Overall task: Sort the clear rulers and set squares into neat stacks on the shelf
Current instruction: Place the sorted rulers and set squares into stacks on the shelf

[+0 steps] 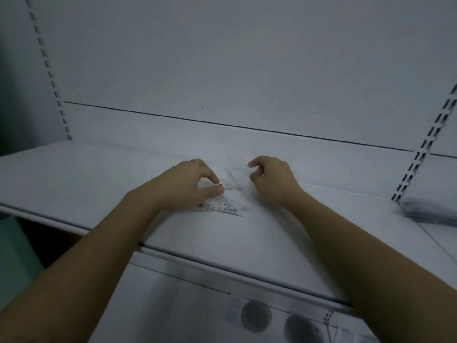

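Clear set squares lie on the white shelf in the middle of the view, with printed scale marks along their edges. My left hand pinches the near set squares between thumb and forefinger. A further clear piece lies just behind, between my hands. My right hand hovers to its right with curled fingers; whether it holds a clear piece I cannot tell.
A grey wrapped bundle lies on the shelf at the far right. Slotted uprights run up the white back panel on both sides. Round dark items sit on the lower shelf below the front edge.
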`<act>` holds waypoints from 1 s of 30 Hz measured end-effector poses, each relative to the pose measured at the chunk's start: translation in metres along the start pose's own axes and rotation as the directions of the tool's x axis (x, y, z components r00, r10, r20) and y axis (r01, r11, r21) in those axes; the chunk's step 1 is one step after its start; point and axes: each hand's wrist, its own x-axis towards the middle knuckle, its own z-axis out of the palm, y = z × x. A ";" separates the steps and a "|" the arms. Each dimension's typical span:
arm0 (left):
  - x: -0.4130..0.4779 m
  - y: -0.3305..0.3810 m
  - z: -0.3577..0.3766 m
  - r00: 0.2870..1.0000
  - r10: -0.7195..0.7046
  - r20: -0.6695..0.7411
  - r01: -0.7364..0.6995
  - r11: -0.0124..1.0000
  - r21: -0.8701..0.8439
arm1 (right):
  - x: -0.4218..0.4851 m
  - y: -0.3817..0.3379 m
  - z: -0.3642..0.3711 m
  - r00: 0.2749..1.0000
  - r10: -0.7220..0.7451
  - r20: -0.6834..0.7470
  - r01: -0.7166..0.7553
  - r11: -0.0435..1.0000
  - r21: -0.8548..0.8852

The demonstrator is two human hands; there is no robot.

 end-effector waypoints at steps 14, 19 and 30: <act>-0.102 0.031 -0.019 0.947 0.037 0.318 -0.158 0.918 0.364 | -0.026 -0.016 -0.012 0.971 -0.235 0.049 0.229 0.968 0.101; -0.127 0.034 -0.015 0.976 0.209 0.055 -0.214 0.898 0.385 | -0.033 -0.020 -0.015 0.961 -0.271 0.056 0.264 0.959 0.106; -0.084 0.045 -0.010 0.979 0.124 -0.164 -0.061 0.937 0.345 | -0.034 -0.018 -0.054 0.992 -0.079 0.097 0.053 0.968 0.245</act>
